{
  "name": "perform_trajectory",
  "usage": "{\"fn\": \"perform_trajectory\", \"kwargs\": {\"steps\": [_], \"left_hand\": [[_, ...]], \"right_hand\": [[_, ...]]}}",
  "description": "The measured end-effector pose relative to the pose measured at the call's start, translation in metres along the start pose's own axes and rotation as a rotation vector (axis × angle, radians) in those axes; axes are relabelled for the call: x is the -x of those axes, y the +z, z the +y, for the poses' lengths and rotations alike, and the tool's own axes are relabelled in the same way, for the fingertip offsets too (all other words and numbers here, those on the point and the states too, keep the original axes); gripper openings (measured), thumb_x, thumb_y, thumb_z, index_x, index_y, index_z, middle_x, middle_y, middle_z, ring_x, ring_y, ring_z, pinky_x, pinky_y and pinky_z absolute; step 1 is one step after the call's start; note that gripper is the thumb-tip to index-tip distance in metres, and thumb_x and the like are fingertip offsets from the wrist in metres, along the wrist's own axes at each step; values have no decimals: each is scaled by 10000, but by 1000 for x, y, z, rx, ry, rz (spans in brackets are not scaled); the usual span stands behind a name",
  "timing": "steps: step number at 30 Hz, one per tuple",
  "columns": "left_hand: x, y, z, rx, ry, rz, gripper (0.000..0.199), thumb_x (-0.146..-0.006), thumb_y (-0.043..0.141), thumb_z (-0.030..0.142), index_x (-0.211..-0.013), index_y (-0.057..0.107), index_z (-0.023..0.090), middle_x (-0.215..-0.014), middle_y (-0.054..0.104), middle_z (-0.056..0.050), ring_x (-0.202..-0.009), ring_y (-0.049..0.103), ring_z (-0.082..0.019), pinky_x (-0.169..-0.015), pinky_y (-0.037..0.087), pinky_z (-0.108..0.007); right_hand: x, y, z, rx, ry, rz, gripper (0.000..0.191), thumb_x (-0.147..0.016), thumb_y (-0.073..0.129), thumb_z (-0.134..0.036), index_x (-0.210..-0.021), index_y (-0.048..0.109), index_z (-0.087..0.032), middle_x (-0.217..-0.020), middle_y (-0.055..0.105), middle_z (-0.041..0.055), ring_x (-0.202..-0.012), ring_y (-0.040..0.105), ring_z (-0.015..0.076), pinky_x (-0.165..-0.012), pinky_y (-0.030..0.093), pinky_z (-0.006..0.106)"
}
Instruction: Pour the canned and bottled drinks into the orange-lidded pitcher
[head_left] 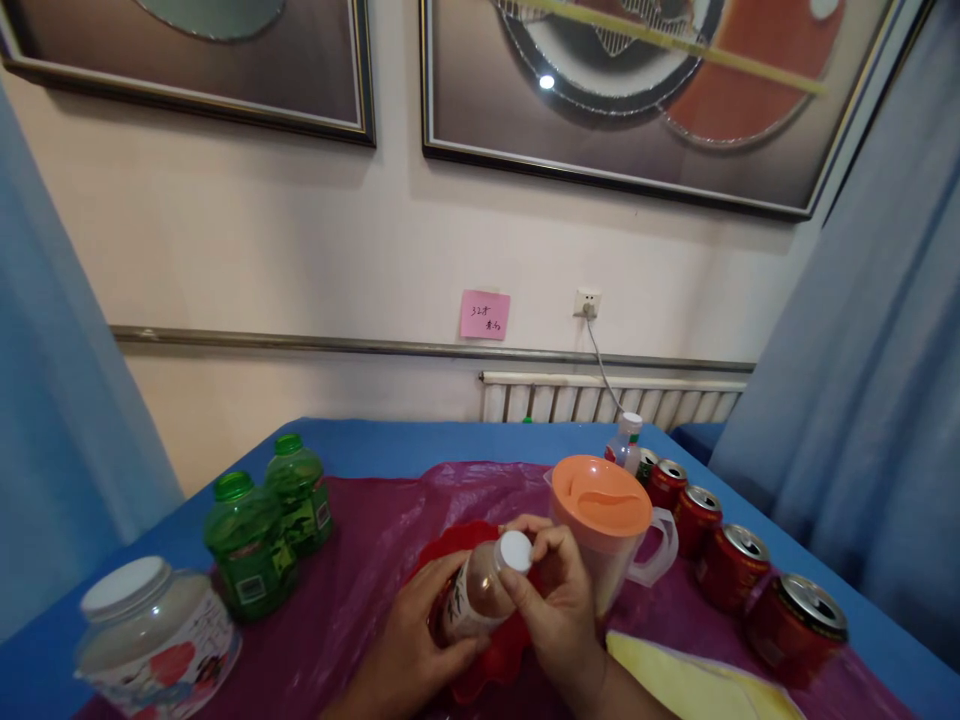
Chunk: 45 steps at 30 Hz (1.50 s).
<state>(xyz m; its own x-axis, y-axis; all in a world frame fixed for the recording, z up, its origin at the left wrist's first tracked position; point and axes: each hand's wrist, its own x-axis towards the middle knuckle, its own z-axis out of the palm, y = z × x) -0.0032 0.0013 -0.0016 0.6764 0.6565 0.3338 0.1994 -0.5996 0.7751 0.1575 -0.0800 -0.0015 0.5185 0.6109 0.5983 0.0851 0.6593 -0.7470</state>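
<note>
A small clear bottle with a white cap and a printed label is held tilted between my two hands. My left hand wraps round its body from the left. The fingers and thumb of my right hand close on the white cap at its top. Beneath the bottle lies a red scalloped dish. Just right of my right hand stands a clear pitcher with an orange lid.
Two green bottles and a wide white-capped jar stand left. Several red cans line the right side, near another clear bottle. A yellow cloth lies front right on the purple sheet.
</note>
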Motion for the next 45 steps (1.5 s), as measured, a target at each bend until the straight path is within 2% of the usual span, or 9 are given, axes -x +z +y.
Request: {"fn": "perform_trajectory", "kwargs": {"steps": [9,18,24,29,34,37,40,42,45], "left_hand": [[2,-1,7,14,-4,1,662,-656,768,188,-1285,612,321,-1289,692,-39,-1159,661,-272,-1008,533,-391],[4,-2,2,0,-6,10,655,-671,813,333,-1291,606,299,-1287,698,-61,-1163,658,-295,-1016,522,-414],[3,-5,6,-22,11,-24,631,-675,791,252,-1276,606,298,-1281,694,-45,-1162,652,-275,-1017,512,-404],[4,-4,9,-37,7,-33,642,-660,788,217,-1271,613,308,-1267,699,-39,-1151,657,-275,-1007,520,-401],[4,-2,8,3,16,-39,631,-675,825,355,-1272,631,289,-1273,701,-74,-1155,658,-302,-1010,529,-425],[4,-3,6,8,2,-14,656,-676,832,398,-1289,627,290,-1282,700,-77,-1162,657,-304,-1023,526,-436],[3,-3,4,-4,-16,17,663,-663,831,367,-1289,626,293,-1293,700,-72,-1169,657,-305,-1035,519,-445],[3,-3,4,-2,-24,15,667,-655,830,345,-1288,626,287,-1291,702,-75,-1167,659,-305,-1036,519,-446],[2,-3,5,5,-9,-1,633,-665,814,307,-1271,633,293,-1282,705,-67,-1160,663,-293,-1023,526,-428]], "right_hand": [[4,-7,0,66,-59,-24,243,-859,746,-201,-924,517,-249,-1248,664,78,-1177,611,237,-984,468,427],[2,-6,4,-89,100,2,244,-853,762,-276,-947,540,-241,-1200,682,76,-1071,656,219,-939,509,387],[1,-19,5,167,9,-143,329,-878,733,-285,-1191,635,-270,-1225,638,71,-1164,599,238,-1025,459,394],[-5,-18,2,289,-55,-153,338,-846,750,-363,-1160,648,-288,-1169,620,41,-1106,598,223,-955,480,341],[-1,-15,-3,352,-30,-112,456,-795,748,-551,-1098,582,-253,-1048,600,34,-944,607,222,-833,518,343],[3,-18,-9,359,-34,-205,575,-900,626,-558,-1369,483,-259,-1333,552,96,-1232,545,285,-1046,453,437],[5,-20,-11,351,-28,-301,482,-1036,435,-390,-1509,375,-314,-1507,468,79,-1405,428,254,-1166,346,455],[5,-20,-7,351,-50,-288,396,-1043,436,-316,-1436,466,-340,-1441,543,53,-1360,484,225,-1146,376,419],[4,-18,1,334,-59,-177,345,-951,629,-365,-1283,546,-315,-1248,624,45,-1185,594,229,-1031,477,385]]}}
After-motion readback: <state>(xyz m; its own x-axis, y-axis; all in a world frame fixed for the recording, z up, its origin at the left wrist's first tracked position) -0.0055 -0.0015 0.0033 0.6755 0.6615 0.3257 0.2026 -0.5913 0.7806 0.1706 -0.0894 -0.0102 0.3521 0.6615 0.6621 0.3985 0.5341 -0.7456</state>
